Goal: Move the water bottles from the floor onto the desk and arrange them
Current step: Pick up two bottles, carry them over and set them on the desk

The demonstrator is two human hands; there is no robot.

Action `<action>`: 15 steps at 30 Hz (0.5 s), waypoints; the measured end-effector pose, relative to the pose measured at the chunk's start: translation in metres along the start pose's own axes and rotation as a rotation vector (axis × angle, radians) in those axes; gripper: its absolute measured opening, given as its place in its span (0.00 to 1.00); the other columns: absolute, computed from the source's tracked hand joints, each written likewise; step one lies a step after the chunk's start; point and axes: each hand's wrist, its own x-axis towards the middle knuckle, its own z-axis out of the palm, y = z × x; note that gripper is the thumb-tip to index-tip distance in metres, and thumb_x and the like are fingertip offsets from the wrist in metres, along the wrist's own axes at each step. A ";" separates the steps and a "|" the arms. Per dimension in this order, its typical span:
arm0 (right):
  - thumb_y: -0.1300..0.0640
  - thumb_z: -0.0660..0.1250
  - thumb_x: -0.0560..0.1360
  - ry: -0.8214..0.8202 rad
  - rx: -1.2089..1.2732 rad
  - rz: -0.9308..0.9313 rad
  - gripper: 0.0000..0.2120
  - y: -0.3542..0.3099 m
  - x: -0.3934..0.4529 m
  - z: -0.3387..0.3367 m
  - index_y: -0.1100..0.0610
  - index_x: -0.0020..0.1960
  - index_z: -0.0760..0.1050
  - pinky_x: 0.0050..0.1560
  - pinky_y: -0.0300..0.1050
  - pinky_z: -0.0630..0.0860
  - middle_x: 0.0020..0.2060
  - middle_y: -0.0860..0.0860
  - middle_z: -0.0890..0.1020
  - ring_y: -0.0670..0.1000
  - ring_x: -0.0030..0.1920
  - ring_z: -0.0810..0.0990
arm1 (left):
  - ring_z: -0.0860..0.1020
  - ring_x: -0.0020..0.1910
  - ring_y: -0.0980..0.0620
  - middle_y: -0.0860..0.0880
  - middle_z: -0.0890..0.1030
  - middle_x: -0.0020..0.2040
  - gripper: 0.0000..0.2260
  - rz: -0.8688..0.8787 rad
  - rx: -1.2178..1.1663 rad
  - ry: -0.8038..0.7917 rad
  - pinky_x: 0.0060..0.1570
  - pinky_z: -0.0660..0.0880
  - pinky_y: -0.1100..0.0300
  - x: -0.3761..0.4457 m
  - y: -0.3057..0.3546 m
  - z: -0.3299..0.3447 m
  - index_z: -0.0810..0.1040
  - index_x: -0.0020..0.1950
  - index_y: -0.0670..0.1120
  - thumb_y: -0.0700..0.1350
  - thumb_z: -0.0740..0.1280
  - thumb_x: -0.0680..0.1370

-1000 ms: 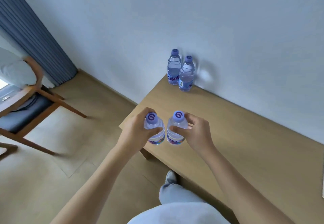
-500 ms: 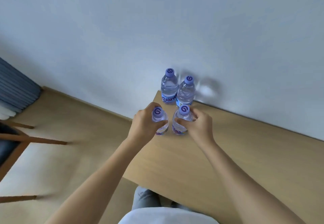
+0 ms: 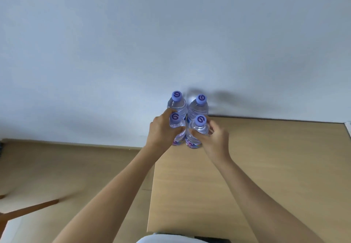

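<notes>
My left grip (image 3: 161, 132) and right grip (image 3: 214, 140) each clasp a bottle (image 3: 177, 128) (image 3: 197, 132) at the worktop's (image 3: 266, 166) far-left corner, before two others (image 3: 177, 104).

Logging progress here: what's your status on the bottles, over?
Left hand shut on front-left bottle, right hand on front-right bottle. Both upright at desk corner, tight against two bottles by the wall. Nothing in the way.

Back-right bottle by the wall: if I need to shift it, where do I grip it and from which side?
Take the back-right bottle by its neck, just under the cap, coming from above. It stands upright with the wall close behind, another bottle at its left and the right hand holding one in front, so probably only its top and right side are free.
</notes>
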 end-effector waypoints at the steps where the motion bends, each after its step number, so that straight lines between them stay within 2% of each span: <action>1: 0.53 0.79 0.64 0.000 0.015 0.020 0.16 0.002 -0.001 0.000 0.39 0.46 0.78 0.41 0.36 0.77 0.40 0.37 0.84 0.40 0.41 0.83 | 0.77 0.42 0.46 0.50 0.81 0.42 0.15 0.012 0.017 -0.007 0.43 0.74 0.53 0.000 0.000 0.001 0.74 0.52 0.49 0.45 0.74 0.69; 3: 0.55 0.79 0.65 -0.006 0.033 0.044 0.18 0.004 -0.002 0.001 0.40 0.49 0.77 0.42 0.33 0.75 0.43 0.38 0.84 0.40 0.44 0.83 | 0.76 0.42 0.46 0.49 0.80 0.45 0.16 0.030 0.053 -0.015 0.42 0.73 0.55 -0.001 -0.002 0.002 0.73 0.54 0.49 0.47 0.74 0.70; 7: 0.54 0.77 0.65 -0.011 0.045 0.045 0.20 0.004 -0.003 0.004 0.40 0.53 0.75 0.45 0.34 0.77 0.47 0.38 0.84 0.40 0.48 0.82 | 0.77 0.45 0.46 0.50 0.80 0.48 0.17 0.068 0.097 -0.041 0.44 0.72 0.55 -0.003 -0.006 0.000 0.72 0.55 0.47 0.48 0.73 0.71; 11: 0.56 0.79 0.66 -0.046 0.040 0.071 0.24 0.003 -0.006 0.000 0.37 0.53 0.74 0.46 0.30 0.74 0.48 0.33 0.82 0.36 0.50 0.81 | 0.78 0.50 0.49 0.53 0.79 0.53 0.23 0.078 -0.013 -0.072 0.45 0.73 0.58 -0.011 -0.005 -0.004 0.72 0.62 0.51 0.46 0.74 0.70; 13: 0.58 0.79 0.65 -0.061 0.029 0.074 0.28 0.002 -0.009 -0.004 0.36 0.55 0.71 0.45 0.24 0.71 0.49 0.27 0.79 0.29 0.50 0.77 | 0.76 0.56 0.51 0.54 0.78 0.59 0.27 0.166 -0.010 -0.025 0.51 0.73 0.60 -0.021 -0.005 -0.006 0.69 0.68 0.51 0.45 0.73 0.71; 15: 0.57 0.79 0.66 -0.035 0.024 0.092 0.30 0.004 -0.015 -0.008 0.39 0.61 0.70 0.50 0.25 0.69 0.53 0.26 0.76 0.30 0.53 0.75 | 0.72 0.65 0.51 0.51 0.74 0.67 0.28 0.280 0.017 0.057 0.60 0.69 0.60 -0.030 0.000 -0.010 0.66 0.72 0.48 0.43 0.72 0.74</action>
